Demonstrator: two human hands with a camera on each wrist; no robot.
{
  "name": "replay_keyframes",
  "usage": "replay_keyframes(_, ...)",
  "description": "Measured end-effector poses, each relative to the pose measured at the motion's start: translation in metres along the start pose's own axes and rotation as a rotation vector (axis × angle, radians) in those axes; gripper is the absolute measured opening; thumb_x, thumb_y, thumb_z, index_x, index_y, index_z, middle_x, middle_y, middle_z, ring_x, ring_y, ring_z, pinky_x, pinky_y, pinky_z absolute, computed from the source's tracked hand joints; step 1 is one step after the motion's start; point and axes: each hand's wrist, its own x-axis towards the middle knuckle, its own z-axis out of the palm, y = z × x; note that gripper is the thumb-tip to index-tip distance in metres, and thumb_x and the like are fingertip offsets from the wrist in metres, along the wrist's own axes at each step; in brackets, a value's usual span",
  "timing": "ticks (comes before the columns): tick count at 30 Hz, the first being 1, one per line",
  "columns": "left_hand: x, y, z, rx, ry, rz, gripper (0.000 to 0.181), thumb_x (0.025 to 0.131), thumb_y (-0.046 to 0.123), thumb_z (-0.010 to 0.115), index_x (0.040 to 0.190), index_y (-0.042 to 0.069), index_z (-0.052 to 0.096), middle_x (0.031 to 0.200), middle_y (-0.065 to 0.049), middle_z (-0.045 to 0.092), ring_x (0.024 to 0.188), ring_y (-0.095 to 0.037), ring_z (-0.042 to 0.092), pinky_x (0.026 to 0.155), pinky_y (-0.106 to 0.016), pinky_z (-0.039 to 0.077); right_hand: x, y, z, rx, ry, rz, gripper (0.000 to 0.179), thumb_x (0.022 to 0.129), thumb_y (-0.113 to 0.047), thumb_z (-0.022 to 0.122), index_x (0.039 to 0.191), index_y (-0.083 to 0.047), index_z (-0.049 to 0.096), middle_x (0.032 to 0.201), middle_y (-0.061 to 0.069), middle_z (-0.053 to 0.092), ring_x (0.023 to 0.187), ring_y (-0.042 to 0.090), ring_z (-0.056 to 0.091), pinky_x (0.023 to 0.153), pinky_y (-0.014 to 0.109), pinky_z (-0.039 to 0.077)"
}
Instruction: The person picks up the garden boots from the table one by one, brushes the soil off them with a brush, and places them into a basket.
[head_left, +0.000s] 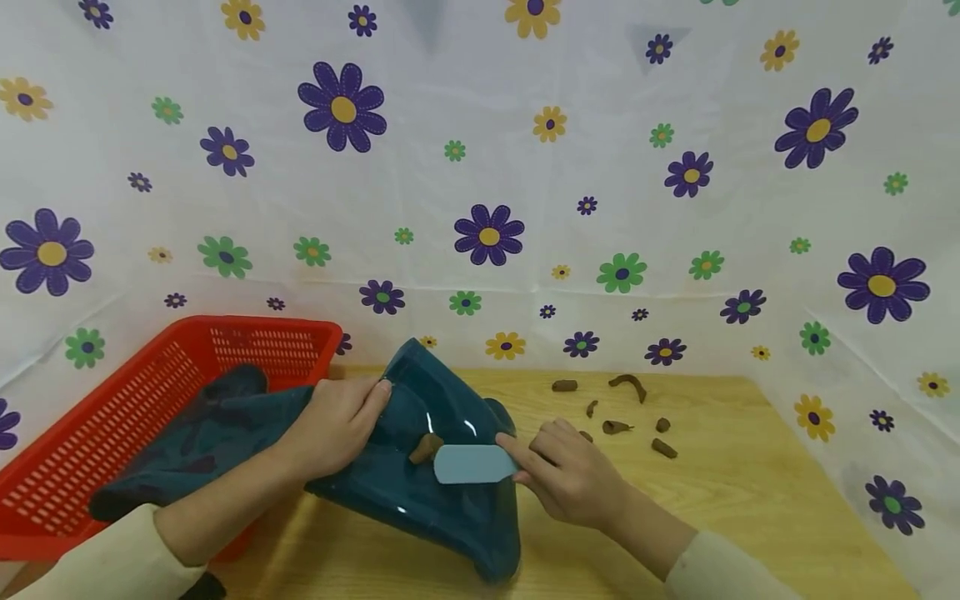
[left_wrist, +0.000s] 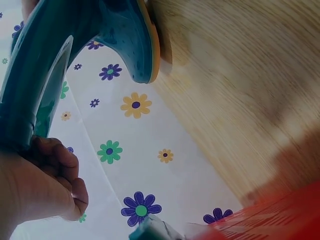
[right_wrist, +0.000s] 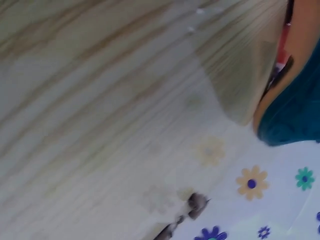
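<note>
My left hand grips the top end of a teal rubber boot, holding it tilted over the table. Its orange-edged sole shows in the left wrist view, where the curled left fingers are at the shaft's rim. A lump of brown clay-like material sticks to the boot. Between thumb and fingers, my right hand holds a light blue flat scraper, its blade lying over the boot right beside the lump. The right hand is out of the right wrist view.
At the left stands a red perforated basket, with another dark teal boot lying in it. Several brown pieces are scattered on the wooden table to the right. A flowered white sheet hangs behind.
</note>
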Motion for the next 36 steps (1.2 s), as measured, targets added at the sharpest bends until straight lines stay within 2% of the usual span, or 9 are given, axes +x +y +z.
replay_keyframes(3, -0.001, 0.000, -0.001, 0.006, 0.011, 0.000, 0.036, 0.107, 0.023, 0.043, 0.076, 0.013, 0.057, 0.056, 0.004, 0.044, 0.051, -0.011, 0.047, 0.049, -0.021, 0.034, 0.013, -0.006, 0.005, -0.012, 0.011, 0.009, 0.042, 0.109, -0.027, 0.038, 0.124, 0.001, 0.066, 0.070, -0.002, 0.045, 0.059, 0.011, 0.033, 0.058, 0.023, 0.028)
replay_keyframes(9, -0.003, 0.005, -0.001, -0.020, 0.017, -0.009, 0.036, 0.107, 0.026, 0.043, 0.079, 0.013, 0.060, 0.059, 0.003, 0.047, 0.055, -0.011, 0.050, 0.052, -0.022, 0.040, 0.035, -0.020, 0.016, -0.051, -0.070, 0.027, 0.042, 0.109, -0.030, 0.039, 0.131, -0.004, 0.064, 0.071, -0.002, 0.047, 0.059, 0.010, 0.035, 0.058, 0.022, 0.030)
replay_keyframes(12, -0.003, 0.006, 0.001, -0.012, 0.015, -0.016, 0.036, 0.107, 0.026, 0.042, 0.078, 0.013, 0.059, 0.058, 0.003, 0.046, 0.054, -0.011, 0.049, 0.052, -0.021, 0.039, 0.029, -0.015, 0.014, -0.068, -0.090, 0.033, 0.042, 0.109, -0.031, 0.038, 0.130, -0.005, 0.065, 0.070, -0.002, 0.048, 0.058, 0.010, 0.038, 0.057, 0.022, 0.033)
replay_keyframes(18, -0.005, 0.000, 0.000, 0.015, 0.016, -0.011, 0.037, 0.107, 0.022, 0.042, 0.074, 0.013, 0.055, 0.056, 0.003, 0.041, 0.054, -0.010, 0.046, 0.051, -0.023, 0.036, -0.002, 0.003, 0.001, -0.059, -0.128, 0.055, 0.042, 0.109, -0.030, 0.038, 0.127, -0.005, 0.067, 0.070, -0.002, 0.051, 0.060, 0.011, 0.042, 0.059, 0.023, 0.038)
replay_keyframes(26, -0.007, -0.002, -0.002, 0.002, -0.003, -0.036, 0.037, 0.108, 0.027, 0.042, 0.076, 0.013, 0.057, 0.057, 0.002, 0.043, 0.054, -0.011, 0.050, 0.051, -0.022, 0.039, -0.016, 0.010, -0.007, -0.048, -0.133, 0.020, 0.042, 0.109, -0.030, 0.041, 0.126, -0.004, 0.068, 0.070, -0.003, 0.053, 0.061, 0.010, 0.043, 0.059, 0.023, 0.040)
replay_keyframes(30, -0.008, -0.001, 0.000, 0.002, -0.005, -0.040, 0.037, 0.108, 0.026, 0.042, 0.076, 0.013, 0.056, 0.057, 0.002, 0.043, 0.054, -0.011, 0.049, 0.052, -0.023, 0.038, -0.015, 0.007, -0.005, -0.046, -0.096, -0.003, 0.042, 0.109, -0.030, 0.041, 0.124, -0.003, 0.069, 0.069, -0.003, 0.051, 0.059, 0.010, 0.041, 0.058, 0.022, 0.037)
replay_keyframes(36, -0.006, 0.007, 0.004, -0.010, 0.019, -0.002, 0.038, 0.108, 0.024, 0.042, 0.072, 0.013, 0.052, 0.056, 0.004, 0.042, 0.051, -0.011, 0.044, 0.049, -0.022, 0.032, 0.010, -0.002, 0.011, -0.044, -0.091, -0.052, 0.040, 0.108, -0.029, 0.041, 0.126, -0.003, 0.067, 0.070, -0.002, 0.049, 0.060, 0.010, 0.040, 0.058, 0.021, 0.037)
